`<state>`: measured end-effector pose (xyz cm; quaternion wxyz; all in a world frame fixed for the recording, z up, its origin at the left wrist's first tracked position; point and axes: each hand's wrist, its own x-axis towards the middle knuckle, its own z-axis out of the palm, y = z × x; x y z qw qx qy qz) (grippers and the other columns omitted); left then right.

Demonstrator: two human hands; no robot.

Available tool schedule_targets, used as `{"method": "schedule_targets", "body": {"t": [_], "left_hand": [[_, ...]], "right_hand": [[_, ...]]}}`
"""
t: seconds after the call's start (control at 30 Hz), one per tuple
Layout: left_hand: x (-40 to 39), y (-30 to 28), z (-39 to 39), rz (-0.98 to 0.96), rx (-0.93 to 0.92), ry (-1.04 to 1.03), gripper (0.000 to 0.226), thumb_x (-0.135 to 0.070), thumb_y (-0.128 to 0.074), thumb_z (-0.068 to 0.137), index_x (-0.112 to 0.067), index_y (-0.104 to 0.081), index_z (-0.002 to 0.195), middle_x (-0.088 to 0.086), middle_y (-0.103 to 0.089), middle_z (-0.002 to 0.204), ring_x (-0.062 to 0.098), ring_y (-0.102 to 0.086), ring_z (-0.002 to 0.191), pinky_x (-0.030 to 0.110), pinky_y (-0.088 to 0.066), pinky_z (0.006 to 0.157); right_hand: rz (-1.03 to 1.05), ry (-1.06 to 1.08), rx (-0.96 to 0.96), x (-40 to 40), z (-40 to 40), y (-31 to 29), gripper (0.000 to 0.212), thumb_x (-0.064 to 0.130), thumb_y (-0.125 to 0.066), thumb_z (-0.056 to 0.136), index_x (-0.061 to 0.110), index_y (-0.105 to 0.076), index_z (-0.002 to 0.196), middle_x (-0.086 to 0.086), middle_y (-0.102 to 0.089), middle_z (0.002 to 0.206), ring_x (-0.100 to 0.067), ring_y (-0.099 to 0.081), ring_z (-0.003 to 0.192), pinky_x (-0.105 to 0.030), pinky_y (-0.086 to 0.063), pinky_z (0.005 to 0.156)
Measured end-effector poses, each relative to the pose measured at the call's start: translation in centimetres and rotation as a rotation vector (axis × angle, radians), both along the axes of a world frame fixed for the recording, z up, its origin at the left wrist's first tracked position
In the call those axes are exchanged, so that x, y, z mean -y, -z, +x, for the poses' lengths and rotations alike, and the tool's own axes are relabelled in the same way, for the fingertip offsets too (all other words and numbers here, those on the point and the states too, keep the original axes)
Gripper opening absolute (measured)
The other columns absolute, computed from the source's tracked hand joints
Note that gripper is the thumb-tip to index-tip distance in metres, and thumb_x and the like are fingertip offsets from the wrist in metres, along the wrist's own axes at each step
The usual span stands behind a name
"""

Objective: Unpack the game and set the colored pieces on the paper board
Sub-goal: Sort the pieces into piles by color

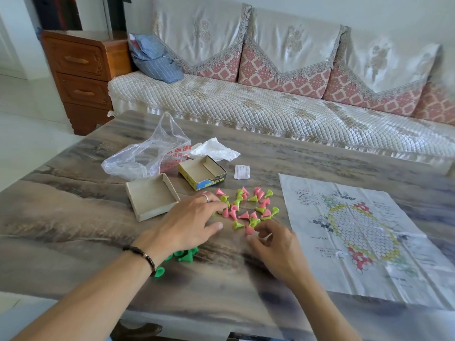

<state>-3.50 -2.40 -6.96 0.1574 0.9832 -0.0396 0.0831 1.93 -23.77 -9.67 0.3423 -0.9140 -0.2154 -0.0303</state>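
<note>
Several pink and lime cone-shaped pieces (248, 205) lie scattered on the table between the boxes and the paper board (357, 232), which is spread flat at the right. A small group of darker green pieces (186, 254) sits under my left wrist. My left hand (189, 222) is spread palm-down, fingertips touching pieces at the left of the pile. My right hand (273, 244) hovers at the pile's near edge, fingers curled over a pink piece (249, 230); whether it grips the piece is unclear. No pieces stand on the board.
An empty box tray (152, 198) and the blue-and-yellow box half (202, 172) lie behind the pile. A clear plastic bag (145, 156), crumpled white tissue (214, 150) and a small folded slip (242, 172) lie farther back. A sofa runs along the table's far side.
</note>
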Motion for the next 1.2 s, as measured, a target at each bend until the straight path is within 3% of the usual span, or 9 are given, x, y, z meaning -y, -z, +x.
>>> {"method": "schedule_targets", "body": {"t": [0.13,0.27,0.53,0.67,0.77,0.9,1.03,1.13,1.2], "left_hand": [[1.1,0.5,2.5,0.013,0.096,0.028,0.044,-0.028,-0.058,0.093,-0.032,-0.051,0.136,-0.012,-0.051,0.127,0.012,-0.048,0.118,0.024,-0.041,0.084],[1.4,1.1,4.2,0.088,0.101,0.105,0.031,-0.019,-0.064,0.089,-0.027,-0.066,0.119,-0.005,-0.057,0.116,0.019,-0.051,0.112,0.032,-0.041,0.094],[1.5,1.4,4.7,0.13,0.006,0.123,0.013,-0.022,-0.063,0.09,-0.026,-0.07,0.1,-0.008,-0.059,0.096,0.015,-0.054,0.099,0.048,-0.041,0.096],[1.4,1.1,4.1,0.057,-0.04,0.104,0.013,-0.017,-0.059,0.092,-0.021,-0.07,0.098,-0.003,-0.061,0.099,0.018,-0.059,0.096,0.04,-0.042,0.094],[1.3,0.8,3.8,0.021,-0.058,0.104,0.011,-0.019,-0.061,0.091,-0.021,-0.07,0.097,-0.005,-0.063,0.1,0.015,-0.059,0.096,0.031,-0.043,0.088],[1.0,0.7,3.9,-0.015,-0.138,0.08,0.004,-0.021,-0.065,0.087,-0.023,-0.068,0.086,-0.008,-0.067,0.094,0.009,-0.059,0.085,0.044,-0.039,0.104],[1.1,0.2,3.4,-0.025,-0.218,0.077,0.008,-0.022,-0.068,0.082,-0.024,-0.065,0.075,-0.009,-0.067,0.081,0.009,-0.06,0.078,0.037,-0.048,0.091],[1.7,-0.3,2.8,-0.026,-0.257,0.125,0.004,-0.022,-0.069,0.08,-0.022,-0.071,0.084,-0.011,-0.067,0.079,0.002,-0.057,0.074,0.017,-0.043,0.061],[2.3,-0.3,2.5,-0.047,-0.273,0.164,0.007,-0.023,-0.07,0.08,-0.021,-0.071,0.086,-0.011,-0.068,0.08,0.003,-0.058,0.074,0.014,-0.037,0.055]], "right_hand": [[-0.099,-0.005,0.103,-1.6,0.4,0.1,0.018,0.039,-0.067,0.076,0.027,-0.058,0.085,0.01,-0.059,0.084,-0.013,-0.057,0.073,-0.034,-0.047,0.062],[-0.104,-0.024,0.109,-1.6,1.0,0.7,0.006,0.025,-0.063,0.079,0.022,-0.058,0.081,0.006,-0.062,0.085,-0.02,-0.058,0.076,-0.036,-0.049,0.064],[-0.083,-0.088,0.071,-0.4,1.7,-0.2,0.018,0.03,-0.064,0.074,0.025,-0.06,0.091,0.011,-0.057,0.077,-0.005,-0.051,0.061,-0.02,-0.042,0.057],[-0.096,-0.085,0.117,-1.6,3.4,-1.4,0.014,0.026,-0.061,0.082,0.024,-0.068,0.094,0.009,-0.064,0.088,-0.014,-0.06,0.077,-0.032,-0.049,0.069],[-0.275,-0.127,0.131,-2.7,5.4,-2.4,0.023,0.018,-0.058,0.085,0.027,-0.072,0.102,0.001,-0.063,0.114,-0.023,-0.06,0.102,-0.035,-0.051,0.078],[-0.547,-0.248,0.126,-4.2,6.7,-3.4,0.028,0.019,-0.06,0.085,0.031,-0.071,0.107,-0.002,-0.058,0.117,-0.024,-0.049,0.119,-0.034,-0.043,0.089],[-0.624,-0.263,0.25,-4.8,6.9,-3.7,0.023,0.035,-0.061,0.086,0.028,-0.07,0.106,0.004,-0.059,0.113,-0.02,-0.044,0.117,-0.037,-0.038,0.092],[-0.311,-0.155,0.249,-3.7,6.6,-3.6,0.015,0.032,-0.063,0.083,0.023,-0.071,0.093,0.004,-0.065,0.094,-0.017,-0.056,0.098,-0.033,-0.045,0.081],[-0.161,-0.144,0.119,-2.5,6.0,-3.7,0.009,0.028,-0.068,0.078,0.019,-0.07,0.08,0.007,-0.066,0.076,-0.013,-0.061,0.076,-0.027,-0.048,0.067]]}}
